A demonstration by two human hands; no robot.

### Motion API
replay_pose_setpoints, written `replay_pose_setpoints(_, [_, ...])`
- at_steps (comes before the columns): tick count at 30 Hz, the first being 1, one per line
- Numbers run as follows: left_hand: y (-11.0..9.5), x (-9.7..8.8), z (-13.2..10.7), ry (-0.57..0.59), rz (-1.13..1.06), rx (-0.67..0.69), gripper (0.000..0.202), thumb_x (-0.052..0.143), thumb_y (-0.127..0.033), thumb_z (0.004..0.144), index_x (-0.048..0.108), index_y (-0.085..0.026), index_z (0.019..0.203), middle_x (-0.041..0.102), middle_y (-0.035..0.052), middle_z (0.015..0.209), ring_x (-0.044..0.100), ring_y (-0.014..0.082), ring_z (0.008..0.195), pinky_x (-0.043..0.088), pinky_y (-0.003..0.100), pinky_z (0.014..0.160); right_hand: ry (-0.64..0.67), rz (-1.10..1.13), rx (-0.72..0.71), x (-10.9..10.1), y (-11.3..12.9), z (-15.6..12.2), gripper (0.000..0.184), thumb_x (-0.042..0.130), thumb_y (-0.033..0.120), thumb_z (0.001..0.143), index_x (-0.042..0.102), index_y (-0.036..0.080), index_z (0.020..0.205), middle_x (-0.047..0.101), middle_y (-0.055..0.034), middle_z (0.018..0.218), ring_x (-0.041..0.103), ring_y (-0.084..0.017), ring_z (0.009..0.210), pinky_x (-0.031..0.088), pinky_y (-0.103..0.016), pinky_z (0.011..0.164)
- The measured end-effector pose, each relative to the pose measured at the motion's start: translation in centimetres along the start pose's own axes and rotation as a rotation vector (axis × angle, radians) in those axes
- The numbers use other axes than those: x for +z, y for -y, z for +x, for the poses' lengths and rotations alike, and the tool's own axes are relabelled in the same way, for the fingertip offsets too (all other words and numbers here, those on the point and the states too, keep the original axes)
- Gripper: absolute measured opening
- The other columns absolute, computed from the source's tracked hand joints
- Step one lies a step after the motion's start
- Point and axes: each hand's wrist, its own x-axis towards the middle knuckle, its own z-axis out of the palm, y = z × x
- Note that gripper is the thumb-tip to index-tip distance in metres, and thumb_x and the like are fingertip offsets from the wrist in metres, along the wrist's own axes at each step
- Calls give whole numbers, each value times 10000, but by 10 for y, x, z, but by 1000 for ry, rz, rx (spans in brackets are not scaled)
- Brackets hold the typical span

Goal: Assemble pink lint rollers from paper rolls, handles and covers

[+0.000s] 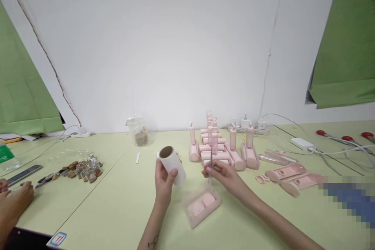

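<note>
My left hand is closed around a white roll with a brown cardboard core, tilted so its open end faces up. In the fingers of my right hand is a thin grey stick-like tool, held upright; its exact kind is unclear. Below and between my hands, a pale pink tray-like piece with two round discs lies on the table, touched by neither hand. Behind my right hand stand several pink cylinders with upright tubes, some with heart-shaped tops.
Pink half-shells and clear tubes lie at the right, near a white adapter and cables. Red-handled tools are farther right. At left are small brown pieces, a phone and another person's hands. A plastic bag stands behind.
</note>
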Motion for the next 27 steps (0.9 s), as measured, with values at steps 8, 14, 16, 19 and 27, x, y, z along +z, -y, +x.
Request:
replay_pose_setpoints(8, [-5,19,-46,601,970,-151,458,459,-415,762,463,-249,1188,500,97,1038,476,263,928,404,361,754,-365,120,-32,-31,7,1,288,521,447,758,527,185,879,582,-26,722,560,-158,701,446,-261,642])
replay_pose_setpoints(14, [-8,14,-51,651,924,-137,452,466,-331,771,411,-280,1217,453,69,1121,390,246,1053,326,368,891,-231,69,-105,-22,10,-2,248,477,431,789,499,191,847,553,-1,674,543,-145,679,427,-260,645])
replay_pose_setpoints(16, [-9,14,-50,637,845,-118,389,506,-305,746,479,-268,1132,468,52,1115,392,234,1048,327,349,898,-174,-45,-121,-19,10,-5,245,452,430,798,508,192,816,525,11,645,518,-134,635,410,-250,603])
replay_pose_setpoints(19, [-6,15,-51,598,765,-142,339,522,-277,728,508,-241,1064,517,41,1046,451,215,966,365,334,854,-24,-315,-39,-13,7,-11,251,548,441,722,560,202,797,502,30,616,469,-117,569,358,-226,523])
replay_pose_setpoints(27, [10,11,-56,522,663,-169,450,557,-261,689,439,-217,1120,514,61,1094,467,219,1010,376,347,871,82,-323,138,-7,-4,-11,269,557,434,696,619,186,780,586,0,673,551,-165,697,388,-242,612])
